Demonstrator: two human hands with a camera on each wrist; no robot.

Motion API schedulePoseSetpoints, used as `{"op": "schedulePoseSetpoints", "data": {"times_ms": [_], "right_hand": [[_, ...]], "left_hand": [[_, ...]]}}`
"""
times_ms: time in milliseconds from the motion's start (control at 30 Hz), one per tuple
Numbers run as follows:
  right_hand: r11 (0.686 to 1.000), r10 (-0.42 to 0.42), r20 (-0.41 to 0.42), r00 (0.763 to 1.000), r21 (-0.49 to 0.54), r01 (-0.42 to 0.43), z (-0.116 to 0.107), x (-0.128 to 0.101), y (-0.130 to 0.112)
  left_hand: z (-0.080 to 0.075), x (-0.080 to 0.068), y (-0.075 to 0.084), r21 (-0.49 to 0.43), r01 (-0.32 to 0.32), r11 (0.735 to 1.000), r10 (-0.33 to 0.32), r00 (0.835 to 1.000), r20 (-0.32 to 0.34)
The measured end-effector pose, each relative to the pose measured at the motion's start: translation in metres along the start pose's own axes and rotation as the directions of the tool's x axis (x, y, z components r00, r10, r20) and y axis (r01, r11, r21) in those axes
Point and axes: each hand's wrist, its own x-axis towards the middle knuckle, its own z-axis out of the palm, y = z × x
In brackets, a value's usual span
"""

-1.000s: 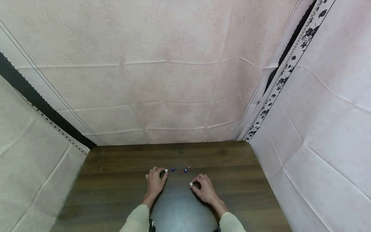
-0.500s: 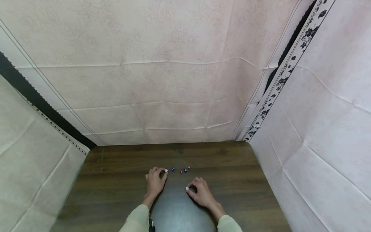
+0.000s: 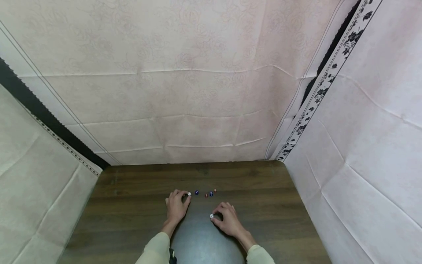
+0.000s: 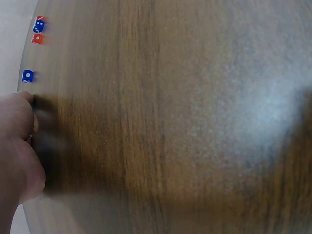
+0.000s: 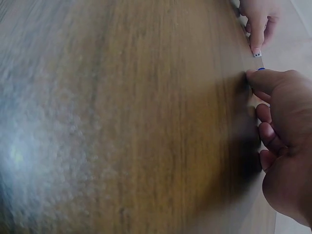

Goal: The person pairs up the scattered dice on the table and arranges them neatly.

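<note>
My left hand pinches a white die between thumb and index finger, low at the wooden table. Nearer the body and to the right, my right hand grips another white die with its thumb and index fingertips. Just right of the left hand's die lies a blue die. Beyond it sit a red die, a second blue die and a second red die. In the right wrist view my right hand hides its own die, while the left hand's die shows.
The brown wooden table reaches back to a pale patterned cloth. More cloth hangs at both sides, a floral-bordered one on the right. Glare brightens the table between the forearms.
My right hand has moved left and toward the body with its white die. The left hand and the other dice have stayed in place.
</note>
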Motion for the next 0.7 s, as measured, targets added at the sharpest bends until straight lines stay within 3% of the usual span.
{"op": "schedulePoseSetpoints", "data": {"times_ms": [700], "right_hand": [[1.0,0.001,-0.019,1.0,0.001,-0.001,0.0011,-0.0017,0.0003]], "left_hand": [[-0.0006,-0.0011,0.0011,-0.014,0.006,1.0,-0.006,1.0,0.003]]}}
